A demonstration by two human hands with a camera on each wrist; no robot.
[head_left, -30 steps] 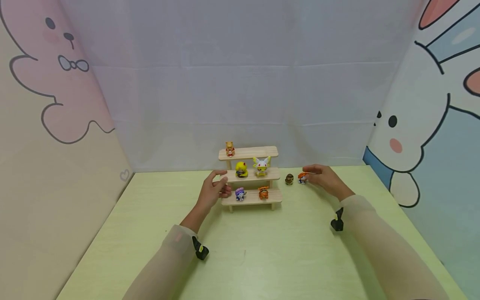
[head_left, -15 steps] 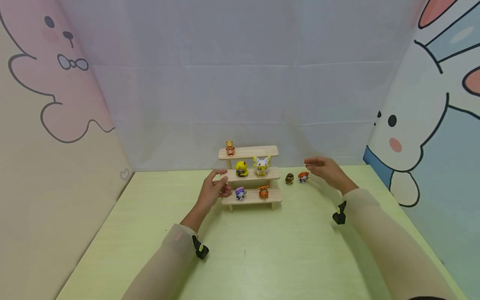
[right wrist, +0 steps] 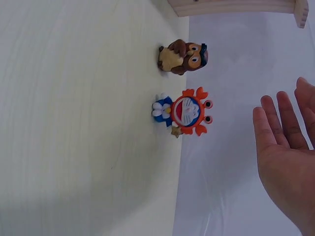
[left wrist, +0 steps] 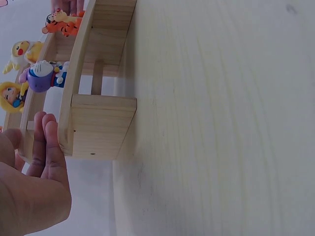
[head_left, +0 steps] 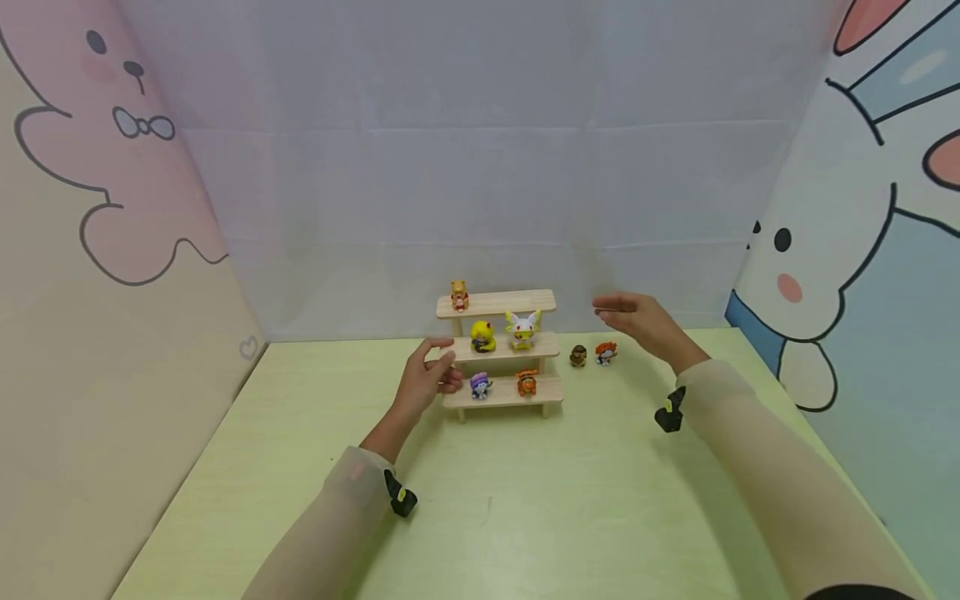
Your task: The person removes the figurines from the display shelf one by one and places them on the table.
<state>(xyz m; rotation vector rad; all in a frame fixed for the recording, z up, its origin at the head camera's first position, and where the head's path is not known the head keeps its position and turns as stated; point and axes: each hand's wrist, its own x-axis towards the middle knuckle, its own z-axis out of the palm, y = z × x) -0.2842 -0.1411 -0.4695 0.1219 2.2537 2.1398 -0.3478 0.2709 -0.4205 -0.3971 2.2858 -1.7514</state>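
A three-tier wooden display shelf (head_left: 498,304) stands at the back of the table. My left hand (head_left: 423,383) holds the left end of its middle tier, with thumb and fingers on either side of that board in the left wrist view. My right hand (head_left: 641,323) hovers with straight fingers and holds nothing. Below it, on the table right of the shelf, stand an owl figurine (right wrist: 182,57) and a blue cat figurine in an orange crab hat (right wrist: 183,113). The bottom tier bears a purple-hatted figurine (left wrist: 44,76) and an orange tiger figurine (left wrist: 64,23).
On the middle tier stand a yellow-haired figurine (head_left: 483,337) and a white-eared yellow figurine (head_left: 522,330). A bear figurine (head_left: 459,296) occupies the top tier's left end. The pale table (head_left: 525,500) meets a white cloth backdrop (head_left: 360,250) behind the shelf.
My right hand, first at the crab-hatted figurine, has come away from it, then risen and shifted slightly left. My left hand stays at the shelf.
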